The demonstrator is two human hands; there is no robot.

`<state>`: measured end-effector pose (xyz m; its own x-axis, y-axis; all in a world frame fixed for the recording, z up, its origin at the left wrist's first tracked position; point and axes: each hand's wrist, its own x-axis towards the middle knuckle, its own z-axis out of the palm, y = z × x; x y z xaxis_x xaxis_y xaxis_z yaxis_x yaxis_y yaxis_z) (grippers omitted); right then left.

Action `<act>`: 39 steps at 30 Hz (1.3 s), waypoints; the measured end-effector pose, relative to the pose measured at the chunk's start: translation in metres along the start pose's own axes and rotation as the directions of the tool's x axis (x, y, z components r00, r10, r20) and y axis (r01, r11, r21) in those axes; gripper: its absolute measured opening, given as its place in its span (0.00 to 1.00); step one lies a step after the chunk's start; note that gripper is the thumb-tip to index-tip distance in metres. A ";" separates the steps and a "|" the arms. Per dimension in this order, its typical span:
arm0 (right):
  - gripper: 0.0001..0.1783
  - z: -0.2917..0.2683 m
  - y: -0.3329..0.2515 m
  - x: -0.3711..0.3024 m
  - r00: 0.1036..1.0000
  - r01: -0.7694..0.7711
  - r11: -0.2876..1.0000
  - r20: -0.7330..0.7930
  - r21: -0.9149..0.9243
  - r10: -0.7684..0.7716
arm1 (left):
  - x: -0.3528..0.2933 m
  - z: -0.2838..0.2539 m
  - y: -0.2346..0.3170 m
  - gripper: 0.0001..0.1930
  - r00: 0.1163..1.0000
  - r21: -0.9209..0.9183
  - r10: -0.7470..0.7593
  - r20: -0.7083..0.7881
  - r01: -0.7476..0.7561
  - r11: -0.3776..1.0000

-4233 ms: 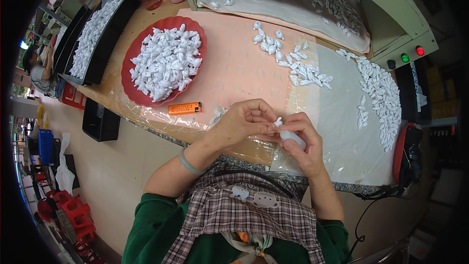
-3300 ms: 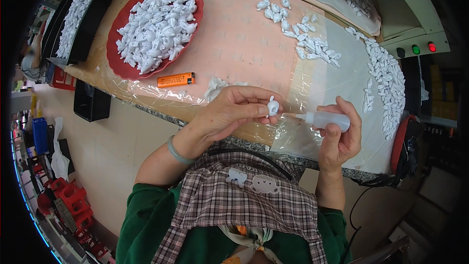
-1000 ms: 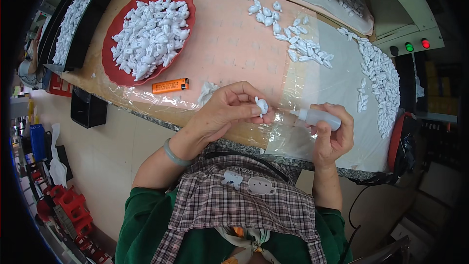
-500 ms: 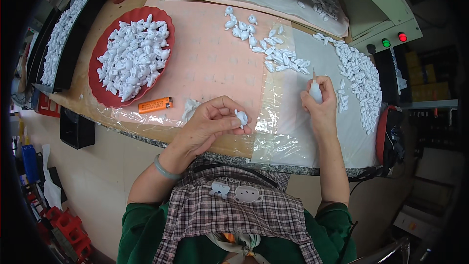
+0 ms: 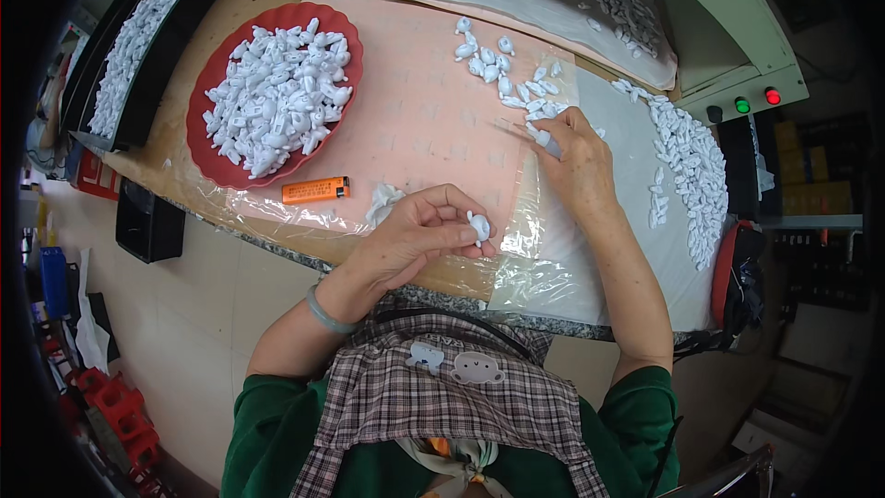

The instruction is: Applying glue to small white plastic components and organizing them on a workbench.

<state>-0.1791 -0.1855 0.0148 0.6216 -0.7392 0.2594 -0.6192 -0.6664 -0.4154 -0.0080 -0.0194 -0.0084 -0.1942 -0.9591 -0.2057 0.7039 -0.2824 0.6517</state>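
Head view, hands.
- Left hand (image 5: 419,238), lower centre of the frame: thumb and forefinger closed in a pinch, remaining fingers loosely curled. Held: one small, rounded, glossy white piece with short projections (image 5: 478,227), gripped at its side, presumably to leave the rest exposed.
- Right hand (image 5: 583,161), right of centre: fingers bent round a translucent white squeeze bottle with a thin nozzle (image 5: 546,140), nozzle toward upper left. The bottle sits within the curled fingers, apparently to keep it in hand over the work surface. Whether the fingertips also pinch a loose piece cannot be told.

Head view, surroundings.
- Narrow, pointed white pieces (image 5: 537,90), upper centre, just beside the right fingers; likely grouped there for short reach.
- Rounded white pieces (image 5: 488,63), loosely clustered to their upper left.
- Large heap of pointed white pieces (image 5: 702,189), right side, on a pale sheet (image 5: 631,143), seemingly a separate stock.
- Red scalloped plate (image 5: 205,149), upper left, piled with white pieces, probably to contain them.
- Orange lighter (image 5: 315,190), below the plate.
- Crumpled white tissue (image 5: 383,203), near the left hand, perhaps for wiping.
- Pale green metal cabinet (image 5: 765,46), upper right, more pieces inside.
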 end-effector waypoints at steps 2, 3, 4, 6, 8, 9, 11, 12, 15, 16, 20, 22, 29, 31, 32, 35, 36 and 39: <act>0.14 0.002 0.002 0.001 1.000 0.016 1.000 -0.003 0.003 -0.016 | 0.000 0.000 -0.001 0.09 1.000 -0.001 0.003 0.011 -0.003 1.000; 0.14 0.003 0.003 0.001 1.000 0.030 1.000 -0.008 0.006 -0.030 | 0.000 -0.001 -0.001 0.09 1.000 -0.004 0.006 0.009 -0.006 1.000; 0.14 0.002 0.005 0.000 0.999 0.031 0.999 -0.007 0.009 -0.031 | 0.000 -0.001 -0.002 0.09 1.000 -0.006 0.008 0.007 -0.008 1.000; 0.12 0.001 0.004 -0.005 0.996 0.070 0.982 -0.069 0.176 -0.059 | 0.000 -0.002 -0.004 0.09 1.000 0.004 0.021 -0.005 -0.021 1.000; 0.10 -0.008 -0.004 -0.014 0.995 -0.100 0.916 0.065 0.387 0.081 | 0.001 -0.002 -0.005 0.09 0.999 0.013 0.029 -0.018 -0.029 0.999; 0.08 -0.014 -0.010 -0.020 0.958 -0.280 0.786 0.219 0.551 0.187 | 0.001 0.000 -0.005 0.08 0.999 0.019 0.046 -0.022 -0.046 0.999; 0.06 -0.022 -0.020 -0.033 0.948 -0.302 0.723 0.274 0.621 0.161 | 0.001 0.001 -0.006 0.08 0.998 0.022 0.053 -0.028 -0.053 0.998; 0.04 -0.025 -0.025 -0.039 0.940 -0.319 0.656 0.318 0.684 0.125 | 0.001 0.001 -0.007 0.08 0.997 0.043 0.074 -0.031 -0.072 0.996; 0.03 -0.031 -0.040 -0.055 0.927 -0.369 0.558 0.337 0.743 0.164 | 0.002 0.002 -0.007 0.09 0.995 0.077 0.091 -0.036 -0.088 0.993; 0.03 -0.026 -0.038 -0.060 0.949 -0.308 0.567 0.284 0.764 0.134 | 0.002 0.003 -0.007 0.09 0.995 0.091 0.094 -0.034 -0.091 0.992; 0.04 -0.021 -0.039 -0.072 0.965 -0.247 0.599 0.252 0.762 0.077 | 0.003 0.005 -0.008 0.10 0.995 0.130 0.100 -0.024 -0.096 0.987; 0.04 -0.018 -0.038 -0.075 0.967 -0.238 0.595 0.243 0.768 0.074 | 0.002 0.006 -0.008 0.10 0.996 0.158 0.084 -0.021 -0.079 0.984; 0.05 -0.013 -0.035 -0.079 0.980 -0.152 0.631 0.201 0.761 -0.006 | 0.001 0.010 -0.010 0.11 0.997 0.217 0.079 -0.026 -0.072 0.973; 0.05 -0.010 -0.033 -0.082 0.977 -0.160 0.621 0.211 0.768 -0.010 | 0.000 0.011 -0.009 0.12 0.996 0.267 0.080 -0.040 -0.066 0.961; 0.05 -0.009 -0.033 -0.083 0.975 -0.166 0.611 0.221 0.774 -0.015 | 0.000 0.011 -0.009 0.12 0.996 0.265 0.077 -0.041 -0.063 0.962; 0.05 -0.010 -0.034 -0.084 0.948 -0.271 0.565 0.317 0.779 0.017 | -0.001 0.011 -0.008 0.11 0.996 0.276 0.061 -0.070 -0.039 0.960; 0.05 -0.009 -0.034 -0.085 0.948 -0.273 0.562 0.317 0.781 0.020 | -0.002 0.013 -0.008 0.10 0.997 0.298 0.046 -0.059 -0.027 0.954; 0.04 -0.005 -0.031 -0.089 0.947 -0.282 0.468 0.321 0.838 -0.004 | -0.002 0.010 -0.009 0.10 0.999 0.325 0.027 -0.031 -0.015 0.946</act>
<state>-0.2177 -0.0997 0.0087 0.7451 -0.6661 -0.0323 -0.0629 -0.0219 -0.9978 -0.0207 -0.0154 -0.0072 -0.1538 -0.9653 -0.2110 0.4465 -0.2584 0.8567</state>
